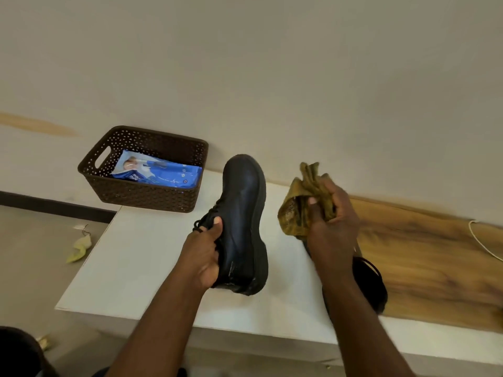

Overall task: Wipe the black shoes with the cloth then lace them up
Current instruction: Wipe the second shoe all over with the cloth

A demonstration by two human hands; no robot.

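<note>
Left hand grips the black shoe mid-table — right hand clutches the cloth just beside.

I'm getting soft, even indoor light with a dull yellowish cast and no hard shadows. The black shoe shows a faint bluish sheen along its side. The wooden board on the right looks smeared (motion blur, I think), and the wide lens bends the table edges.
</note>
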